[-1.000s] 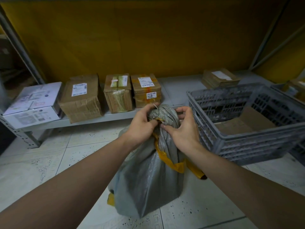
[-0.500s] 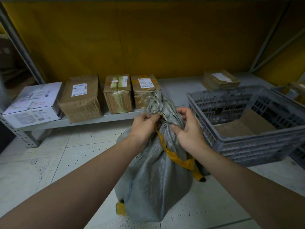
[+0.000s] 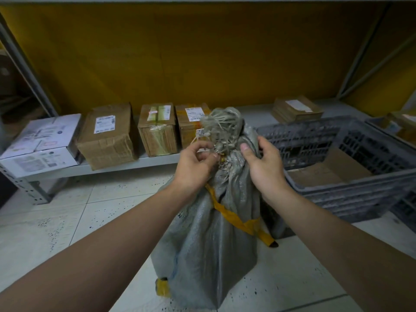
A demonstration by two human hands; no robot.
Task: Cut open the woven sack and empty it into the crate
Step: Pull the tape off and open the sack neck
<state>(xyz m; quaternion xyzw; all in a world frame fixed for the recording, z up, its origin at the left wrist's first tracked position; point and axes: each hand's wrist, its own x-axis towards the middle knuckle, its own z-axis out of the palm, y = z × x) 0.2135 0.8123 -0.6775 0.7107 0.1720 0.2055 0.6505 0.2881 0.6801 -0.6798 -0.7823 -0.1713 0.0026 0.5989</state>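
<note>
Your left hand [image 3: 195, 164] pinches thin frayed strands at the neck of the sack [image 3: 211, 248], fingers curled. Your right hand [image 3: 264, 170] is clamped round the neck from the other side, thumb pressed on the cloth. Whether you hold a cord or only loose weave in your left fingers is too fine to tell, and the sack's contents are hidden.

The sack stands upright on the tiled floor, just beside the crate [image 3: 351, 190] on your right. A second crate [image 3: 406, 207] is cut off at the right edge.

Half a second ago the frayed top sat low between your hands. Now it stands clear above both, and your left hand has moved outward.

Count one sack with one band of yellow tape [image 3: 231, 218] across its front, two crates, and four boxes [image 3: 108, 136] in a row on the low shelf [image 3: 126, 167], plus one flat parcel [image 3: 297, 109] farther right.
</note>
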